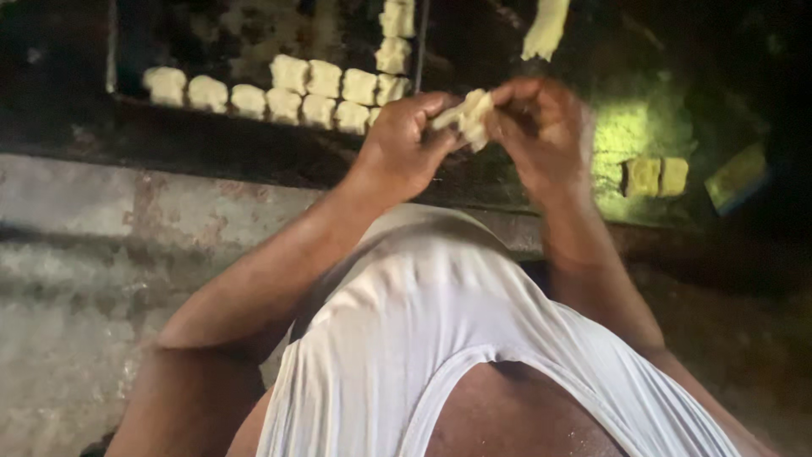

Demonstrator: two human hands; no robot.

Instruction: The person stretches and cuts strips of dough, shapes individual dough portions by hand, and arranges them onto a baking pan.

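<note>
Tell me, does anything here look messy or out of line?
Mostly tidy. The dough pieces sit in neat rows on the dark tray, but one pale strip lies alone, askew, apart from them. Both hands, left and right, pinch one lump.

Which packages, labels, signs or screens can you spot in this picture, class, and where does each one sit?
None in view: no package, label, sign or screen.
Only both hands, left hand and right hand, holding a pale dough piece, with rows of dough pieces on a dark tray behind.
</note>
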